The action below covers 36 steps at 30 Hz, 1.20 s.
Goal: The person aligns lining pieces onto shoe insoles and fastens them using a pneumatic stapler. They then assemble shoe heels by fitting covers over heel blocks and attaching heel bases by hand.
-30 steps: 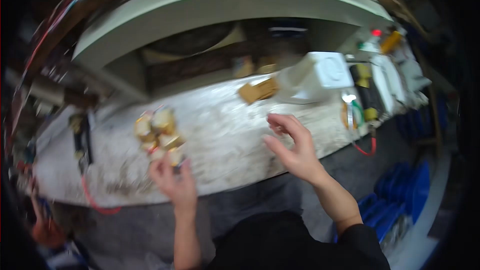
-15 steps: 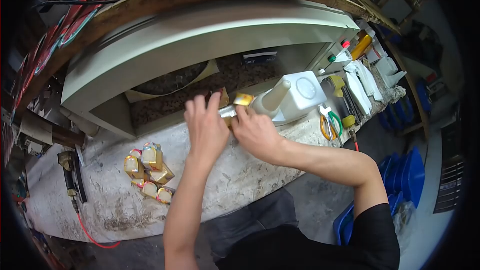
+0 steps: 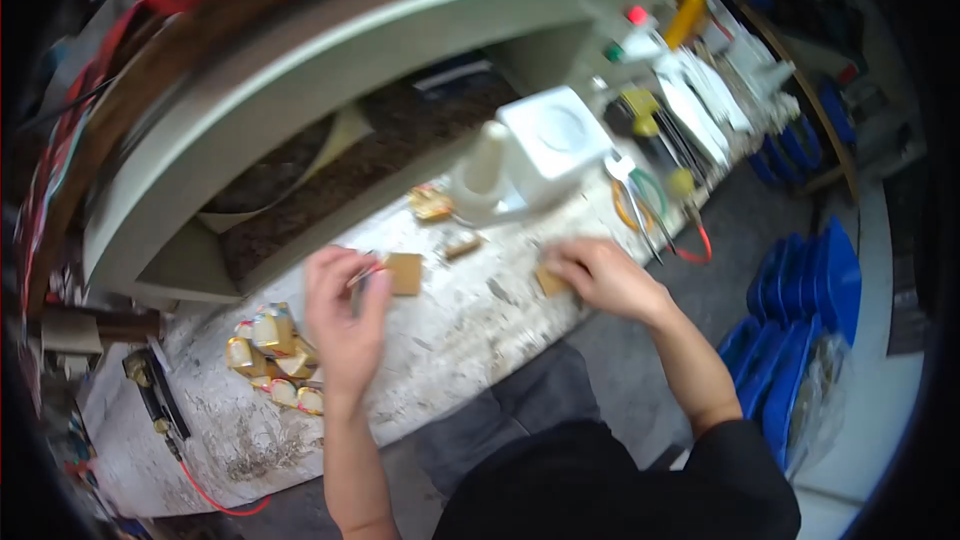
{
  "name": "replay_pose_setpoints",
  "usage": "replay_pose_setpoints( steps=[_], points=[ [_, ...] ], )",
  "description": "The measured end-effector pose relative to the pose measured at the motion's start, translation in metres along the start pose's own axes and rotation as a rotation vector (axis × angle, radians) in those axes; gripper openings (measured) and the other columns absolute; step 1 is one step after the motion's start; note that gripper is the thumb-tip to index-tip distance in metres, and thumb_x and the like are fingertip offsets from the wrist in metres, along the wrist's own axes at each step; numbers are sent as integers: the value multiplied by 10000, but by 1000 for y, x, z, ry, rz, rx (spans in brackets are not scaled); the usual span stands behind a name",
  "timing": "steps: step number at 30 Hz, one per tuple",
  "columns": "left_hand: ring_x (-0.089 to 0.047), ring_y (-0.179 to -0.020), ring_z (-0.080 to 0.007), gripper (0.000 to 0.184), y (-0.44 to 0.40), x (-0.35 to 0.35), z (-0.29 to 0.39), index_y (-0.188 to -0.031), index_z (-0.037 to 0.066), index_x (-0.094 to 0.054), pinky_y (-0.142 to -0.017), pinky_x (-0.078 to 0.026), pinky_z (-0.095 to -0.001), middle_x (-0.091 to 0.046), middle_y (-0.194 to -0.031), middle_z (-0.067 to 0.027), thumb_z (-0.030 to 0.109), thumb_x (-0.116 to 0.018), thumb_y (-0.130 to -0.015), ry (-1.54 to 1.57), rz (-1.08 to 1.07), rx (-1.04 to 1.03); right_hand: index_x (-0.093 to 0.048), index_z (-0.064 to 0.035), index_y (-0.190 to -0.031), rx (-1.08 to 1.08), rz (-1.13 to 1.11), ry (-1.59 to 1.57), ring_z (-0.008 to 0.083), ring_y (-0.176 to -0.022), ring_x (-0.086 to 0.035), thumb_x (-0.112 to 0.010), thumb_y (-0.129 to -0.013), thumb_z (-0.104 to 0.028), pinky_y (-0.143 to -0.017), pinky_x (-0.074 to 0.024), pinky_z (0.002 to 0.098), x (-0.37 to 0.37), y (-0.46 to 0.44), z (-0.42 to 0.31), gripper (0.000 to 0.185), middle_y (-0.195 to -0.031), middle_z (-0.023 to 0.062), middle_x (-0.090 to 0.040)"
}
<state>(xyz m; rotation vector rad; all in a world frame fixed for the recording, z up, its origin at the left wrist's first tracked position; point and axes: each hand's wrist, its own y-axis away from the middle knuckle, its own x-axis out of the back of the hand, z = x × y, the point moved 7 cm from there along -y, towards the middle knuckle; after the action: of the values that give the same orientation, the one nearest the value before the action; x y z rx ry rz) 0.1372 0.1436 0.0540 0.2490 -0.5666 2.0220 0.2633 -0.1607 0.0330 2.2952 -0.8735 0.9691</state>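
Note:
My left hand [image 3: 343,315] is raised over the bench with its fingers curled around a small reddish, shiny thing, blurred by motion. Close by, a flat tan square [image 3: 405,276] lies on the bench. My right hand [image 3: 605,278] pinches the edge of another flat tan piece [image 3: 550,282] near the bench's front edge. Between the hands lie a small brown piece [image 3: 463,246] and, farther back, a gold printed piece [image 3: 431,203]. Several gold-wrapped blocks with pale ends [image 3: 272,332] are heaped left of my left hand.
A white plastic container [image 3: 560,135] stands beside a pale cone-shaped nozzle [image 3: 487,165]. Orange- and green-handled pliers [image 3: 632,195] lie to its right. A tool with a red hose [image 3: 150,395] rests at the left. Behind is a grey cabinet [image 3: 300,70]; blue bins [image 3: 810,290] stand at right.
My hands have separated: the left went left and down, the right went right. The tan pieces and small brown piece now show, and the gold piece lies on the bench. The view has tilted.

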Motion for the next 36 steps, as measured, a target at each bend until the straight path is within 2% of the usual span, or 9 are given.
replay_pose_setpoints(
  steps=[2, 4, 10, 18, 21, 23, 27, 31, 36],
  points=[
    [-628, -1260, -273, 341, 26, 11, -21, -1222, 9, -645, -1102, -487, -395, -645, -1303, -148, -11, -783, -911, 514, 90, 124, -681, 17, -1304, 21, 413, 185, 382, -1029, -668, -800, -954, -245, -893, -552, 434, 15, 6, -13, 453, -1070, 174, -660],
    [-622, -1281, -280, 387, 51, 1, -6, -1253, 7, -622, -1116, -483, -410, -630, -1338, -161, -8, -792, -906, 573, 78, 151, -670, 19, -1312, -32, 435, 205, 381, -1041, -661, -816, -937, -259, -898, -549, 435, 7, 16, -13, 489, -1082, 178, -654],
    [-621, -1318, -312, 626, 117, -13, -9, -1395, -5, -513, -1161, -469, -445, -591, -1430, -211, -21, -833, -857, 680, 12, 401, -631, 40, -1318, -9, 322, 174, 396, -1059, -645, -881, -862, -326, -923, -547, 456, -13, 17, -2, 636, -1119, 198, -637],
    [-628, -1283, -306, 626, 145, -26, -9, -1384, 23, -558, -1128, -511, -466, -600, -1423, -179, -67, -816, -821, 659, 41, 399, -645, 37, -1231, 193, 196, 312, 406, -1041, -655, -826, -890, -286, -889, -569, 493, -13, 10, -5, 503, -1151, 215, -621],
    [-633, -1307, -312, 616, 147, -36, -35, -1383, -8, -555, -1180, -476, -491, -632, -1401, -212, -87, -795, -821, 1040, 115, 511, -631, 44, -1256, 217, 204, 412, 405, -999, -664, -791, -935, -291, -855, -575, 491, 11, 0, -7, 490, -1188, 228, -616],
    [-574, -1387, -337, 562, 170, -32, -48, -1448, 28, -600, -1169, -505, -469, -533, -1540, -200, -53, -779, -921, 610, -100, 795, -619, 38, -1303, 254, 229, 295, 400, -1010, -675, -800, -941, -287, -862, -578, 477, 36, 1, -19, 519, -1203, 222, -617],
    [-633, -1242, -338, 698, 158, -24, -27, -1434, 54, -577, -1096, -508, -517, -581, -1427, -222, -88, -804, -789, 844, 78, 448, -615, 16, -1365, 269, 344, 88, 362, -1051, -695, -805, -953, -281, -877, -576, 456, 147, -26, -59, 542, -1222, 189, -626],
    [-565, -1406, -315, 579, 197, -38, -70, -1404, 21, -627, -1113, -546, -431, -547, -1517, -227, -137, -773, -866, 852, -174, 695, -652, 16, -1341, 357, 138, 283, 349, -1079, -700, -800, -954, -250, -894, -569, 460, 161, -78, -41, 492, -1234, 169, -633],
    [-529, -1444, -347, 591, 179, -36, -26, -1471, -39, -548, -1160, -491, -483, -531, -1534, -252, -75, -729, -909, 979, -81, 540, -722, 2, -1273, 353, -57, 525, 365, -1145, -684, -799, -937, -208, -964, -553, 485, 147, -99, -53, 404, -1264, 149, -646]
  ],
)
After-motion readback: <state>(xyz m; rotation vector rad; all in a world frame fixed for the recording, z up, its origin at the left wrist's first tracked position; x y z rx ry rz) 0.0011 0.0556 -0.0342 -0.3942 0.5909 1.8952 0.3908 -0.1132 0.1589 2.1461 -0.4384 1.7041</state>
